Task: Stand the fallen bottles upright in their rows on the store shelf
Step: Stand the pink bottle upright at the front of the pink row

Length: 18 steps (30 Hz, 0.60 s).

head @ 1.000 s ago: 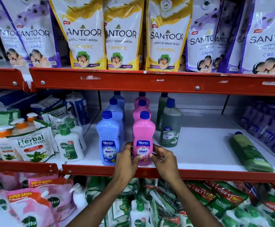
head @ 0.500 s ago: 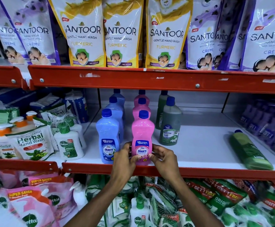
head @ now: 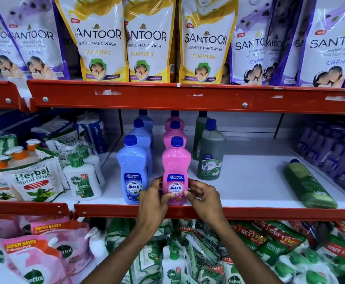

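A pink bottle (head: 176,167) with a blue cap stands upright at the front edge of the white middle shelf (head: 249,181). My left hand (head: 154,198) grips its lower left side, and my right hand (head: 203,196) grips its lower right side. Two more pink bottles stand behind it in a row. A row of blue bottles (head: 132,169) stands to its left. To its right stand two dark green bottles (head: 210,154). A light green bottle (head: 309,184) lies on its side at the shelf's right end, cap pointing back.
Red shelf rails (head: 188,97) run above and below. Hand wash pouches (head: 151,37) fill the top shelf. White pump bottles and a herbal hand wash pack (head: 34,179) crowd the left. Purple bottles (head: 331,156) line the right. Netted bottles and pouches lie below.
Both hands stay on the pink bottle with only a slight shift of the fingers. The view has dipped a little. The lying green bottle has not moved.
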{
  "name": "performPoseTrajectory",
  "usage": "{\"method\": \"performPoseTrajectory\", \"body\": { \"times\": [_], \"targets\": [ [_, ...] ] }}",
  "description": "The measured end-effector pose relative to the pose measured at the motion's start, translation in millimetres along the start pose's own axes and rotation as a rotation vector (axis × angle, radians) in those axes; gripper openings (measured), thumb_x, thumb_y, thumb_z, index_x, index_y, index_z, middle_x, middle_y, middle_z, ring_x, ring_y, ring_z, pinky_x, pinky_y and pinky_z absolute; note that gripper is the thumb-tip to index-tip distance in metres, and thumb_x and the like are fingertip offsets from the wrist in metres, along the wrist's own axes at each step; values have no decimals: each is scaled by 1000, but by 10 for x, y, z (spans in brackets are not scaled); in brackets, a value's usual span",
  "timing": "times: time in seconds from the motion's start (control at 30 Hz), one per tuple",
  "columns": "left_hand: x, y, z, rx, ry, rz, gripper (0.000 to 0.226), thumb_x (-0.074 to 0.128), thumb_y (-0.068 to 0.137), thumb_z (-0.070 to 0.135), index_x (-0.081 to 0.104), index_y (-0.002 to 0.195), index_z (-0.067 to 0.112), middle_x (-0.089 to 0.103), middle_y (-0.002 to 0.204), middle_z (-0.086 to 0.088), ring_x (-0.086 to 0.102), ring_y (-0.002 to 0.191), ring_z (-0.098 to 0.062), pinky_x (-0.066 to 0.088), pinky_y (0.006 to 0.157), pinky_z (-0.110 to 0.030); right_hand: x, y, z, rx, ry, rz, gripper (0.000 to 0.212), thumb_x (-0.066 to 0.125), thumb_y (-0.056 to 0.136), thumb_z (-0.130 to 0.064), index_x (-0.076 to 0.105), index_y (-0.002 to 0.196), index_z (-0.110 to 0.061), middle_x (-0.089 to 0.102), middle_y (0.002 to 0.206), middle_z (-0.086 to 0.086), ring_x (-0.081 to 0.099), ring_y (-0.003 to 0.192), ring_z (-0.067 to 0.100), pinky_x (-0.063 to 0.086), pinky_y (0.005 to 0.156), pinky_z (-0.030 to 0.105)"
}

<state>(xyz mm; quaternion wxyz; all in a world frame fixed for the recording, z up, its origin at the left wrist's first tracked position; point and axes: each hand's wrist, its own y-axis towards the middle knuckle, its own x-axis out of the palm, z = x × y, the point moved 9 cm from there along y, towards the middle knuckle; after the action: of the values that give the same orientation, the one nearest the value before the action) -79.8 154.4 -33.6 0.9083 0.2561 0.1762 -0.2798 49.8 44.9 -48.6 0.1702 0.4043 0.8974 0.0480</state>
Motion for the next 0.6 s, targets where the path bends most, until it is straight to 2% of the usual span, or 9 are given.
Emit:
{"method": "performPoseTrajectory", "body": {
  "times": [0.1,0.17,0.23,0.33,0.4,0.47,0.53,0.6],
  "targets": [
    [-45,-58,-25,1,-11,20,53,78,78,26,60,126,18,74,109,6,72,93,-5,61,87,-30,-13,-10,4,-9,-4,-7,44,73,83,-9,64,126,-13,73,112,-5,69,99,-1,55,82,12],
    [-174,-128,-32,35,51,122,55,77,80,31,59,129,16,73,118,1,72,100,-12,60,90,-34,-71,-44,-2,-12,-21,19,45,72,84,-10,63,129,-17,71,117,-6,67,102,-3,55,86,13],
    [-326,-249,104,179,72,258,41,72,84,30,65,121,13,73,114,-3,69,97,-11,59,88,-31,-209,-114,-38,-25,-41,91,44,68,87,-10,63,129,-20,68,122,-6,66,106,0,54,87,12],
    [-308,-435,511,511,135,334,26,63,88,21,69,110,7,71,106,-7,65,98,-13,55,89,-28,-543,-240,-110,-78,-84,235,40,66,88,-9,65,124,-26,63,126,-10,66,108,9,55,94,26],
    [-82,-459,738,665,202,279,28,63,89,15,68,115,6,70,114,-9,63,107,-17,52,99,-31,-833,-319,-156,-123,-153,332,39,65,88,-11,65,122,-32,61,126,-12,64,110,11,55,94,29],
    [296,-406,919,707,250,134,39,60,91,16,60,130,10,62,135,-7,54,126,-17,41,112,-32,-1177,-399,-192,-178,-281,422,42,63,87,-9,66,123,-30,61,124,-14,59,115,11,49,100,28],
    [739,-358,1099,691,293,-28,51,52,96,24,42,145,16,42,155,-3,36,144,-14,25,122,-30,-1574,-461,-192,-207,-377,501,44,61,86,-5,65,125,-25,63,127,-12,52,123,10,40,105,24],
    [1135,-330,1245,671,319,-147,58,46,98,31,28,152,21,23,164,1,19,152,-13,17,124,-30,-1990,-471,-103,-179,-431,568,46,59,86,-4,64,127,-23,63,132,-5,48,126,15,35,106,23]
  ]
}}
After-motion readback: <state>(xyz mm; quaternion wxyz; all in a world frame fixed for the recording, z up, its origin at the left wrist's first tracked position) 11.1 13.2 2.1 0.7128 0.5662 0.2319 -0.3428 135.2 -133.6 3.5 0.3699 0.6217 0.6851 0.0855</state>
